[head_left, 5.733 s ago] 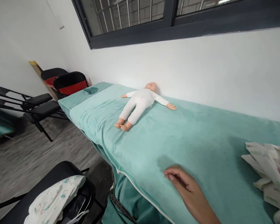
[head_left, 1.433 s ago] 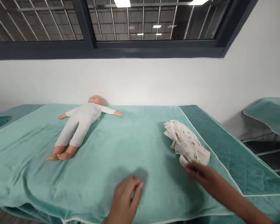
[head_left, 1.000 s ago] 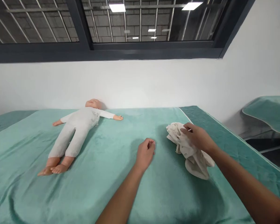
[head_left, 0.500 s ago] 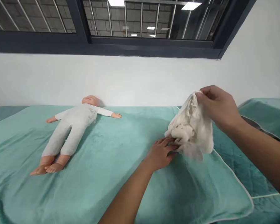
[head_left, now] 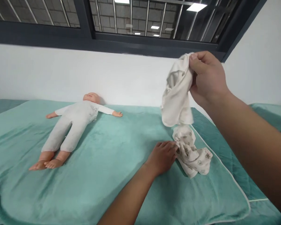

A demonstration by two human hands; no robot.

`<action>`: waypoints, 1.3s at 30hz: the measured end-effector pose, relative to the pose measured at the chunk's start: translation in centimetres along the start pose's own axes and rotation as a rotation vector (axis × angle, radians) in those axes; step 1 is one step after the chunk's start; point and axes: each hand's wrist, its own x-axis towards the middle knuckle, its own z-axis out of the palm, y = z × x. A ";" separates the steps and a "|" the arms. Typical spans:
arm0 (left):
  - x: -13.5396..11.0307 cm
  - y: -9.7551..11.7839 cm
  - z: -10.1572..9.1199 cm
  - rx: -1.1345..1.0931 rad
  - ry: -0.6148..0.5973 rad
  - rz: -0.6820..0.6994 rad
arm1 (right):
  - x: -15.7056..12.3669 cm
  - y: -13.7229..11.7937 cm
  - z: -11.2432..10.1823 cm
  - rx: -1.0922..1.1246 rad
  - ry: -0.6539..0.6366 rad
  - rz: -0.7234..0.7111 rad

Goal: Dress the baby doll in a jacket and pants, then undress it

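My right hand (head_left: 207, 73) is closed on the top of a plain white baby garment (head_left: 178, 93), which hangs in the air in front of the wall. A small snap shows near its upper edge. Below it, a white baby garment with a small printed pattern (head_left: 193, 154) lies crumpled on the green blanket (head_left: 121, 175). My left hand (head_left: 162, 156) rests on the blanket, its fingers closed at the left edge of the patterned garment. To the left a baby doll (head_left: 76, 118) in a white body lies on its back, arms spread.
A white wall (head_left: 135, 78) rises behind the bed, with a dark-framed window (head_left: 154, 47) and metal bars above. The blanket's pale-edged right side lies over a quilted green cover (head_left: 243, 175). More green fabric (head_left: 273, 117) is bunched at the far right.
My right hand has lifted the plain white garment up and left, away from the bundle. The patterned garment has come apart from it and lies on the blanket by my left hand.
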 end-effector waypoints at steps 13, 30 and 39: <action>-6.7 -4.4 -6.9 -0.063 1.042 -0.464 | -10.9 12.7 4.3 0.251 -0.143 0.522; -2.1 -9.6 -9.7 0.460 -0.059 -0.474 | -15.7 20.1 2.8 0.078 -0.263 0.489; -1.2 -5.1 -13.3 0.436 -0.012 -0.429 | -13.5 23.2 -2.5 -0.476 -0.293 0.250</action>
